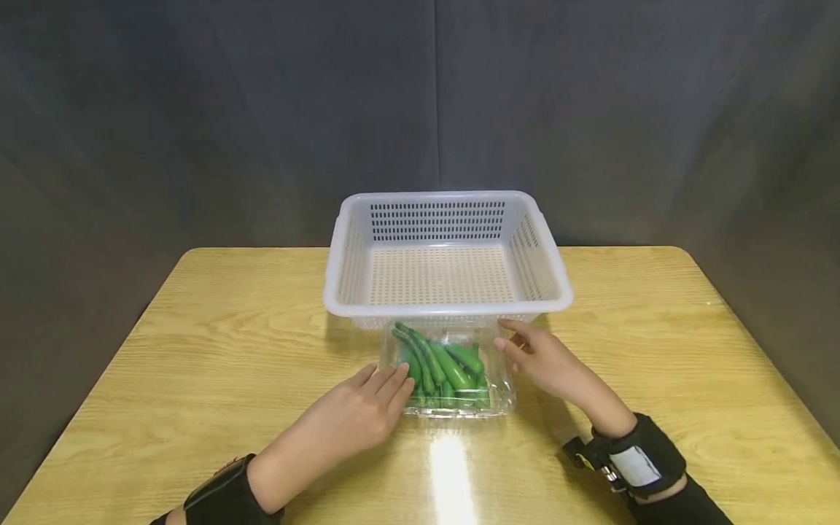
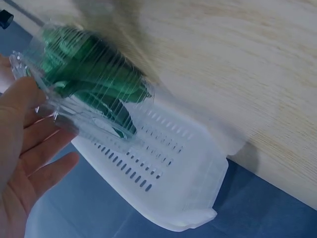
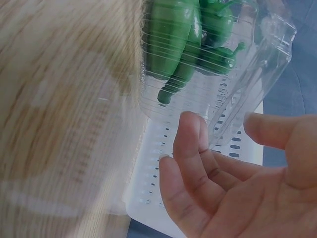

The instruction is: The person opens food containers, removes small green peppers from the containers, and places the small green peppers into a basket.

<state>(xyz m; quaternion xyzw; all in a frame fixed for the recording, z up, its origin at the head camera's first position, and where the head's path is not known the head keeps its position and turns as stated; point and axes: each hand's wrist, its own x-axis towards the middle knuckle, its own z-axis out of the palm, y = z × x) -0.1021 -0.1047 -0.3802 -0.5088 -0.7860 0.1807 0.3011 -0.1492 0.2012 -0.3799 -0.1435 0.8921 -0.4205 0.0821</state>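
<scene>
A clear plastic clamshell box (image 1: 501,397) holding several green peppers (image 1: 453,368) is on the table against the basket's near side. At its left edge, my left hand (image 1: 361,412) grips the rim; in the left wrist view the thumb (image 2: 22,96) is in front of the rim and the fingers reach behind it. My right hand (image 1: 547,361) is at the box's right side, thumb and fingers apart and loosely bent. In the right wrist view its fingertips (image 3: 188,121) are close to the rim; whether they touch is hard to tell.
A white perforated plastic basket (image 1: 448,309) stands behind the box, its inside visible with nothing in it. The wooden table (image 1: 230,350) reaches a dark curtain (image 1: 262,109) at the back and sides.
</scene>
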